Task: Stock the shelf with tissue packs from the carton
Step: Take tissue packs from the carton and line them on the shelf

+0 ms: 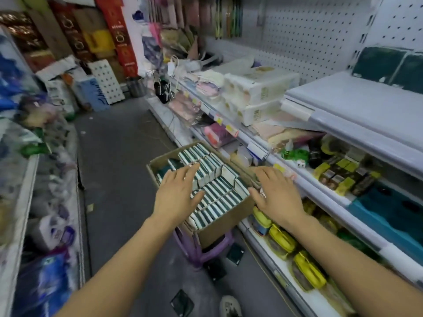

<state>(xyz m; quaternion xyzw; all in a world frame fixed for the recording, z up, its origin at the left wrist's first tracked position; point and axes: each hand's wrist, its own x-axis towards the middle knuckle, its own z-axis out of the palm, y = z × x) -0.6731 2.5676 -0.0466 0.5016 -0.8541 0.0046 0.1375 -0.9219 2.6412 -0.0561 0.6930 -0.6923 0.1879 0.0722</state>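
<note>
A brown carton (219, 227) sits on a purple stool in the aisle, packed with several rows of dark green and white tissue packs (215, 179) standing on edge. My left hand (177, 191) hovers over the carton's left side, fingers spread, holding nothing. Over the carton's right edge my right hand (278, 194) is also spread and empty. On the top right shelf (343, 97) lie two dark green tissue packs (389, 65) against the pegboard.
The purple stool (194, 250) stands on the grey floor with a few dark packs (235, 253) lying around it. Shelves on the right hold yellow items (306, 268), toilet paper (258, 88) and cloths. A stocked shelf runs along the left. Boxes and bags pile up at the aisle's end.
</note>
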